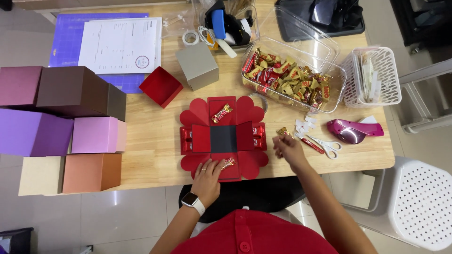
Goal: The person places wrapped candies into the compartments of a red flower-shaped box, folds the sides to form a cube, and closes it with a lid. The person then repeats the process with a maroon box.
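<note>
Head view is showing the left hand (207,177) lying flat, fingers spread, pressing a wrapped candy (228,163) onto the near panel of the unfolded red box (223,138); it is gripping nothing; the right hand (288,148) is pinching a small gold-wrapped candy (282,131) at its fingertips, just right of the box. Doing this well probably means pressing evenly so the candy is sitting square on its panel; the other hand could be keeping the flaps flat. The pressed candy's long axis is running diagonally, its far end pointing up and right, away from the left hand's fingers; a third candy (221,113) is lying beyond on the far panel, tilted likewise.
</note>
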